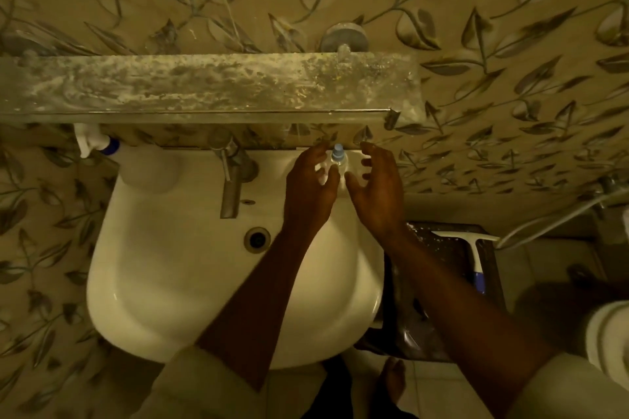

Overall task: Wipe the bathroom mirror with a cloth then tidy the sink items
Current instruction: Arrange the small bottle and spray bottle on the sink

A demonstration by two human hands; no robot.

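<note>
White sink (163, 282) against leaf-patterned tile wall (510, 78), dim yellow light. Stained glass shelf (204, 85) above, tap (233, 180) at back centre, spray bottle (98, 143) at back left rim. Squeegee (476, 252) on dark stool right of sink. Small clear bottle (337, 160), blue cap, upright on back right rim. 2 hands flanking it: left hand (311, 187) grip loose, fingers curled, touching bottle's side; right hand (377, 187) grip released, fingers spread, just beside bottle.

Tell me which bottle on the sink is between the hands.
The small clear bottle with the pale blue cap, right of the tap; the white spray bottle stands far left.
</note>
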